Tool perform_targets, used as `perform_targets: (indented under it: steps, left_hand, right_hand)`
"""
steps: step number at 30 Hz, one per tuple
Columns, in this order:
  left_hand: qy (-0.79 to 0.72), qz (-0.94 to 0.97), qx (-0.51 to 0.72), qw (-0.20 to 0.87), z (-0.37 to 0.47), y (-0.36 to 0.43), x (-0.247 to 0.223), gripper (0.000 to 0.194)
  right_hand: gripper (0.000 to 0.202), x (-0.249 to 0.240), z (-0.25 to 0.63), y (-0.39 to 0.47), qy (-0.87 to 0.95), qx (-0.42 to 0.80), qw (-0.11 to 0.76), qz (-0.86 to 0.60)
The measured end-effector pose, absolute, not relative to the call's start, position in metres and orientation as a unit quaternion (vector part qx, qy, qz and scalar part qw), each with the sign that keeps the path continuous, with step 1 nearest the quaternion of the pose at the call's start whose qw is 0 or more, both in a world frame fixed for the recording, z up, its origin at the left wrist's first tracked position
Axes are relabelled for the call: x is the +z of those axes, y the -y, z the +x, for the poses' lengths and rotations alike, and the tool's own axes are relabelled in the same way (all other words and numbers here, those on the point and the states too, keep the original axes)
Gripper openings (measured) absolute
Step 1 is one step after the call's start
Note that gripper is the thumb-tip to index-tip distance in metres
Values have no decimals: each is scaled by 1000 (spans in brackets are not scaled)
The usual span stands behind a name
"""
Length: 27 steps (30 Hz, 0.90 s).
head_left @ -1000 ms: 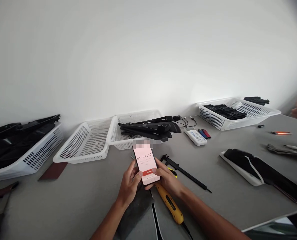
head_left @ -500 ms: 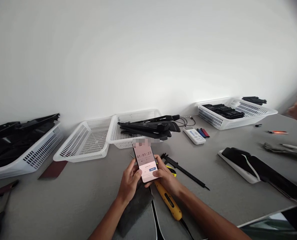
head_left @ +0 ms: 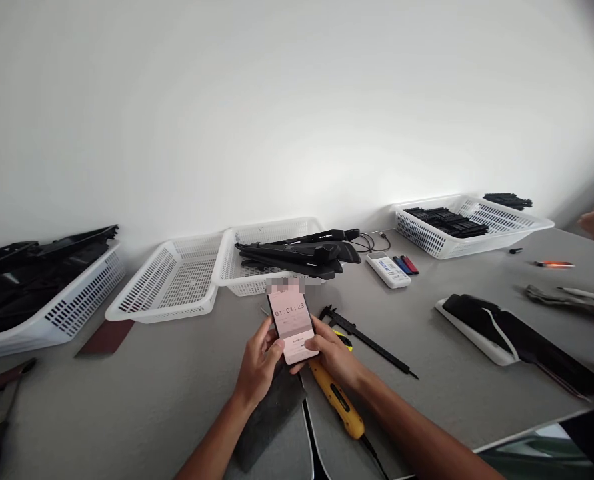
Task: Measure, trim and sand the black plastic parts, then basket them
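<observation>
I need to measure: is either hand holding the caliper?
No, the left hand and right hand hold the phone; the caliper lies on the table.

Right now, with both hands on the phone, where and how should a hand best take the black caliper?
Probably mid-beam on the black caliper, from above and the right, pinching across its narrow width. It lies flat and slanted; its jaw end is beside the right hand, which holds the phone, so the right side looks easier to approach.
</observation>
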<state>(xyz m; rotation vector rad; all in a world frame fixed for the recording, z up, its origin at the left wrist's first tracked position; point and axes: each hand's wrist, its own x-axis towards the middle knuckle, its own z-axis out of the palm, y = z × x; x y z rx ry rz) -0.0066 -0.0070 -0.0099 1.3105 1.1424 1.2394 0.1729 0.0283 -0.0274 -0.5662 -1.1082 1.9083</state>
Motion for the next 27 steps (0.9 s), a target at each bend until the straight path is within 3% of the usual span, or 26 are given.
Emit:
perform_targets:
  steps: [6,11,23,27]
  left_hand:
    - [-474,532,514,478,-4,7,-8,54]
    - [-499,528,530,438,-3,6,-8,39]
    - [-543,474,570,394,-11,3,-7,57]
    - [-560,459,571,387,-13,2,-9,63]
  right_hand:
    - [61,-28,175,-28,446,762,413,-223]
    - [62,-23,176,-25,477,744,408,-229]
    - [57,-25,175,-15,562,683,388,-259]
    - [45,-29,175,-13,594,658,389,-251]
